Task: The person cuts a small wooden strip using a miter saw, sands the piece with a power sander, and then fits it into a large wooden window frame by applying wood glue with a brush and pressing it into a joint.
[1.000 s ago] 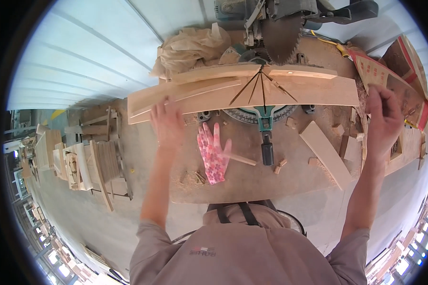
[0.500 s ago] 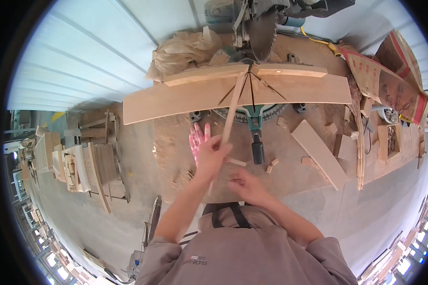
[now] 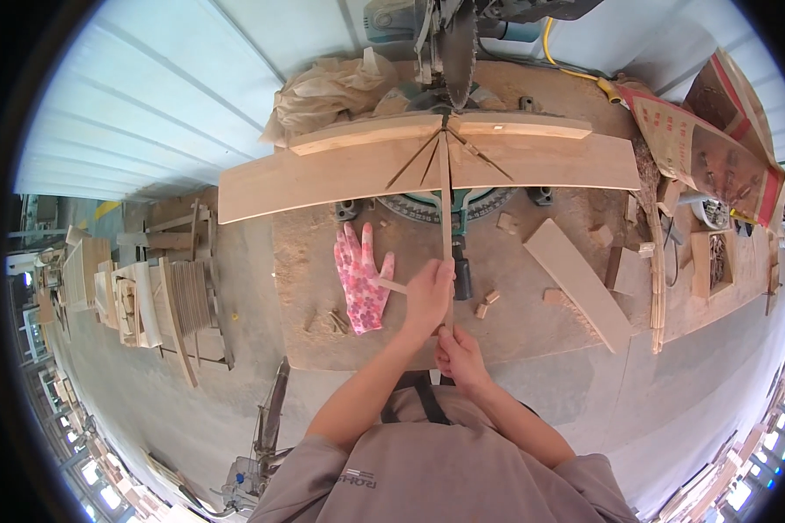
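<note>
A long thin wood strip [image 3: 447,205] points away from me, its far end at the middle of the fence on a wide wooden board [image 3: 305,185]. My left hand [image 3: 429,298] is closed around its near part. Just below, my right hand [image 3: 462,357] pinches the near end of that strip. Behind the fence stands a mitre saw, its toothed blade [image 3: 459,61] raised above the strip's far end. Beside my left hand lies a pink flowered glove [image 3: 361,283]. A short wood piece [image 3: 393,285] shows between glove and hand, partly hidden by the hand.
Small wood offcuts [image 3: 487,303] and sawdust are scattered over the bench. A flat board [image 3: 576,283] lies slanted at the right, near a bundle of long thin strips [image 3: 659,288]. A printed paper sack [image 3: 715,148] stands back right. Wood stacks [image 3: 187,301] stand at the left.
The strip has swung from a slant to nearly straight ahead. My left hand has moved right, uncovering the glove. My right hand, apart from the strip before, now grips its near end.
</note>
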A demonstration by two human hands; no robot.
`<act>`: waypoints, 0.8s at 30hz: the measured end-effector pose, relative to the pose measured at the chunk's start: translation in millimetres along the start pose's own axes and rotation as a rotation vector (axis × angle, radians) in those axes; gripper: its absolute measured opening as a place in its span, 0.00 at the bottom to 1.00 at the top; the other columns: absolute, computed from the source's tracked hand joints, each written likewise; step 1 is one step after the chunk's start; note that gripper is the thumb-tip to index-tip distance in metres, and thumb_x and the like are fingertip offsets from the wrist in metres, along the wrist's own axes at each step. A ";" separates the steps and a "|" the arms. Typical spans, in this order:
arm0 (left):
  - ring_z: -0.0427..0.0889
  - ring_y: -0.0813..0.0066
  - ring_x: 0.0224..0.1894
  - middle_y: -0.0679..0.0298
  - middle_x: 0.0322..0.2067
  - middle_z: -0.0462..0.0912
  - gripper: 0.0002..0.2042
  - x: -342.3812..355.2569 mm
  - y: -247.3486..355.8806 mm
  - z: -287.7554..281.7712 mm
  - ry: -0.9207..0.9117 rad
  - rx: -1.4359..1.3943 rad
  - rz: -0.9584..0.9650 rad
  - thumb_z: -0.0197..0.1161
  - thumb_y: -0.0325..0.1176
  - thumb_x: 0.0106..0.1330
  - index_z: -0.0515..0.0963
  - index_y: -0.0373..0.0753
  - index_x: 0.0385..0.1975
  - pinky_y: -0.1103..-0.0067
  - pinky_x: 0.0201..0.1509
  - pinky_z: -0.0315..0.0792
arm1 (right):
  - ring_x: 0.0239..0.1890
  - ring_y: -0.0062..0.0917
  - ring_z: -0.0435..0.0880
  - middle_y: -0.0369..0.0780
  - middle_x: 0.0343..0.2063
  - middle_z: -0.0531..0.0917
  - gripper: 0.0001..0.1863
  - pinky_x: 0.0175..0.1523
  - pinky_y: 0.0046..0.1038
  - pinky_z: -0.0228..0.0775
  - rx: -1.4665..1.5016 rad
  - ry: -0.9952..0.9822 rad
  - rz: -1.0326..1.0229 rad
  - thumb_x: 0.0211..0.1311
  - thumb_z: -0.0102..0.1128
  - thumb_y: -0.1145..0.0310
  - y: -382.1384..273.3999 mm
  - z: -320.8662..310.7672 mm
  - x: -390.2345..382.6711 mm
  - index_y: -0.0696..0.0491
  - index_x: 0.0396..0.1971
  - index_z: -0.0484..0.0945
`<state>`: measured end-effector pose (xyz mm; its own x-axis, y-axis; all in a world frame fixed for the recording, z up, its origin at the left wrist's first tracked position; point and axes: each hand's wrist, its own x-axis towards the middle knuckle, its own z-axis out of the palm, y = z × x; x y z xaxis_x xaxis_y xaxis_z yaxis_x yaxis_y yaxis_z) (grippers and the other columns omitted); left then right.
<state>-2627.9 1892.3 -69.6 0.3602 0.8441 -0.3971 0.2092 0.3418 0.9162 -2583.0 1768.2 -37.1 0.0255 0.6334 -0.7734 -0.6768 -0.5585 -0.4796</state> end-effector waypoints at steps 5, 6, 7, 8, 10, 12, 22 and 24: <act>0.67 0.87 0.21 0.73 0.19 0.69 0.17 9.8 -5.1 4.4 -0.077 -0.118 -0.068 0.50 0.41 0.76 0.72 0.37 0.27 0.84 0.24 0.62 | 0.15 0.12 0.60 0.29 0.18 0.64 0.13 0.19 0.17 0.50 0.027 -0.032 0.004 0.75 0.47 0.58 -8.0 -6.4 8.4 0.53 0.41 0.72; 0.70 0.82 0.20 0.69 0.18 0.71 0.18 9.6 -4.9 8.2 -0.041 -0.101 -0.064 0.50 0.42 0.75 0.73 0.36 0.26 0.80 0.24 0.64 | 0.15 0.13 0.62 0.29 0.18 0.65 0.13 0.19 0.17 0.51 0.016 -0.042 0.012 0.75 0.47 0.58 -11.4 -7.4 7.7 0.53 0.40 0.71; 0.72 0.77 0.19 0.65 0.16 0.73 0.19 9.2 -4.6 10.9 -0.006 -0.085 -0.061 0.50 0.44 0.74 0.74 0.34 0.25 0.76 0.24 0.66 | 0.15 0.13 0.62 0.29 0.18 0.65 0.13 0.19 0.17 0.51 0.012 -0.039 0.009 0.75 0.47 0.58 -11.1 -11.1 8.3 0.53 0.40 0.71; 0.72 0.77 0.19 0.65 0.16 0.73 0.19 8.6 -4.4 12.4 -0.009 -0.090 -0.058 0.50 0.44 0.74 0.74 0.34 0.25 0.76 0.24 0.66 | 0.17 0.17 0.68 0.32 0.20 0.70 0.13 0.21 0.20 0.58 -0.020 -0.081 0.017 0.75 0.48 0.58 -8.2 -17.2 9.5 0.53 0.43 0.72; 0.65 0.87 0.18 0.73 0.18 0.68 0.18 9.3 -6.4 17.2 0.042 -0.031 0.050 0.49 0.40 0.76 0.68 0.39 0.22 0.85 0.19 0.59 | 0.20 0.21 0.75 0.34 0.22 0.75 0.13 0.24 0.23 0.65 -0.058 -0.117 0.020 0.74 0.48 0.59 -11.0 -33.1 10.1 0.53 0.45 0.72; 0.67 0.82 0.19 0.68 0.17 0.69 0.18 9.5 -8.5 20.0 0.028 -0.050 0.021 0.49 0.41 0.75 0.70 0.36 0.24 0.80 0.22 0.62 | 0.34 0.29 0.83 0.39 0.30 0.83 0.16 0.38 0.29 0.75 -1.090 -0.071 -0.351 0.72 0.50 0.61 -20.8 -55.5 3.6 0.54 0.53 0.72; 0.64 0.87 0.17 0.74 0.17 0.65 0.17 15.4 -29.8 31.5 0.162 -0.116 0.159 0.50 0.39 0.75 0.69 0.38 0.22 0.84 0.19 0.59 | 0.37 0.32 0.83 0.45 0.35 0.84 0.19 0.43 0.36 0.77 -0.590 0.404 -1.007 0.65 0.56 0.58 -421.6 102.2 -56.2 0.60 0.44 0.78; 0.65 0.87 0.17 0.74 0.17 0.65 0.17 14.0 -21.1 42.4 0.159 -0.114 0.163 0.50 0.39 0.75 0.69 0.37 0.22 0.83 0.19 0.59 | 0.41 0.36 0.83 0.46 0.38 0.83 0.20 0.46 0.41 0.78 -0.911 0.197 -0.899 0.65 0.55 0.58 -462.8 106.9 -57.1 0.60 0.46 0.76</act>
<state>-2588.7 1879.4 -96.8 0.2311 0.9432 -0.2387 0.0531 0.2327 0.9711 -2349.9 2047.8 273.3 0.3674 0.9290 -0.0451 0.3738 -0.1919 -0.9074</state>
